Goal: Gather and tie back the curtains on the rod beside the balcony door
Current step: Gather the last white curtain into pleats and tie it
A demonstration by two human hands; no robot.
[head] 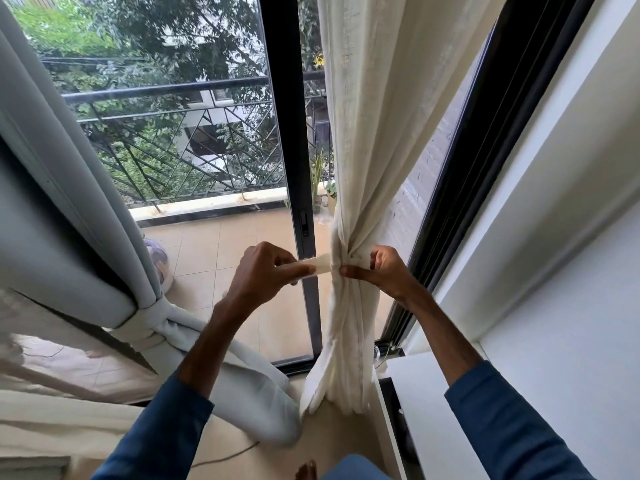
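Balcony door [294, 168] straight ahead, glass in a black frame, and through it a tiled balcony floor [214, 251], a dark metal railing [166, 91] and green trees on the far side. Centre of the action is the cream curtain [367, 133], hanging just right of the door's middle frame and pinched into a narrow waist about halfway down, the cloth spreading again below towards the floor. Right hand [381, 271] is clamped on that waist, thumb pressed across the front of the bunched cloth and fingers curled round behind it. Left hand [266, 271] sits just to the left, pinching a short pale tie strip [320, 264] between thumb and fingers; the strip runs level from that hand to the gathered curtain and meets it right at the right thumb. Over on the left, the grey curtain [69, 202] is already bundled, with a grey band [152, 323] wrapped round it low down and its tail trailing across the near floor. White wall [554, 237] fills the right side, with a white cabinet top [433, 393] below it near the curtain's foot. Blue sleeves cover both forearms at the near edge, and a bare foot [306, 471] shows at the bottom.
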